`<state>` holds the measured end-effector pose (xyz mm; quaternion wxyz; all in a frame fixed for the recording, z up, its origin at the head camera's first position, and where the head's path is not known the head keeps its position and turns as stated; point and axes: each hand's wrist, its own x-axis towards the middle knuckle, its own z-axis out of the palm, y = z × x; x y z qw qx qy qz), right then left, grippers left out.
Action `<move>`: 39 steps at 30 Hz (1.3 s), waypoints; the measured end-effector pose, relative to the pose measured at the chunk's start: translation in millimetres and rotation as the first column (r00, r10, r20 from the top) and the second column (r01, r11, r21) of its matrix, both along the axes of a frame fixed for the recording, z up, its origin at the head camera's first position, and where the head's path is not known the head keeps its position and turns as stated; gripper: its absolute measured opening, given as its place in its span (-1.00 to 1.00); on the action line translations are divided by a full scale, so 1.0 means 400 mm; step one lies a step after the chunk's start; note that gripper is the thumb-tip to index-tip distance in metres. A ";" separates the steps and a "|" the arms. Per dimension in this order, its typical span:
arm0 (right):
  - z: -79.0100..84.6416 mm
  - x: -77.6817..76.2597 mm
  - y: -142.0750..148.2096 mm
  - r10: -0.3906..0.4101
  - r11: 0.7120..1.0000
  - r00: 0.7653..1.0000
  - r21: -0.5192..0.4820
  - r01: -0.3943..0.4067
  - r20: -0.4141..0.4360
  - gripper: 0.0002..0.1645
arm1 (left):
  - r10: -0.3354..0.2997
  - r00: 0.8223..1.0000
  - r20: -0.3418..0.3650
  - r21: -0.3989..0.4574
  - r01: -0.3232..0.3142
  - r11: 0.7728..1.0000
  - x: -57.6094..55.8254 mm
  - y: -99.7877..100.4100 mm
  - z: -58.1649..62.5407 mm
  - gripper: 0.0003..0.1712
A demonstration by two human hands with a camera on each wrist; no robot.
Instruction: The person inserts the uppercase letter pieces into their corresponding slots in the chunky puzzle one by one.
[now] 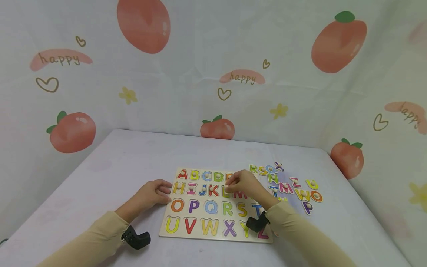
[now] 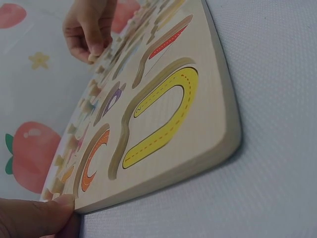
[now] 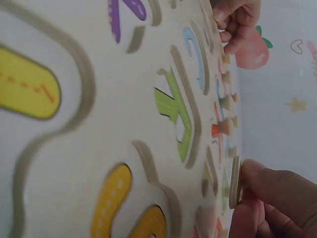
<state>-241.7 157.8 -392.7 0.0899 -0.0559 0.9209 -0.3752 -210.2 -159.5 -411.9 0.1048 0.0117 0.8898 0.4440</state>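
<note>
A wooden alphabet puzzle board (image 1: pixel 217 216) lies flat on the table. My left hand (image 1: pixel 154 194) rests at its left edge, the thumb (image 2: pixel 42 213) against the rim near a corner in the left wrist view. My right hand (image 1: pixel 245 183) pinches a small wooden letter piece (image 3: pixel 237 182) between thumb and fingers, over the L recess (image 1: pixel 225 193) in the second row. Its edge faces the right wrist camera, so its letter face is hidden. Knobbed pieces such as the A (image 1: pixel 182 174) and the K (image 1: pixel 213 190) sit in the upper rows. Coloured letter recesses show in the lower two rows.
Right of the board lies a loose spread of knobbed letter pieces, among them an orange O (image 1: pixel 316 196), a purple P (image 1: pixel 307 208) and a yellow U (image 1: pixel 312 184). My right forearm passes over the board's right side. A fruit-printed cloth (image 1: pixel 186 104) hangs behind the table.
</note>
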 end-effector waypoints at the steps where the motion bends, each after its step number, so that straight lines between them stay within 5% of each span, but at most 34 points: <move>1: -0.001 0.002 -0.005 0.000 1.000 1.000 0.001 0.000 0.012 -0.85 | 0.001 1.000 0.002 0.001 -0.001 1.000 0.000 0.000 0.000 -0.42; 39: -0.021 0.000 -0.023 0.054 0.998 0.997 0.027 -0.056 0.061 -0.83 | 0.001 1.000 0.011 -0.007 -0.001 1.000 -0.001 0.000 0.001 -0.40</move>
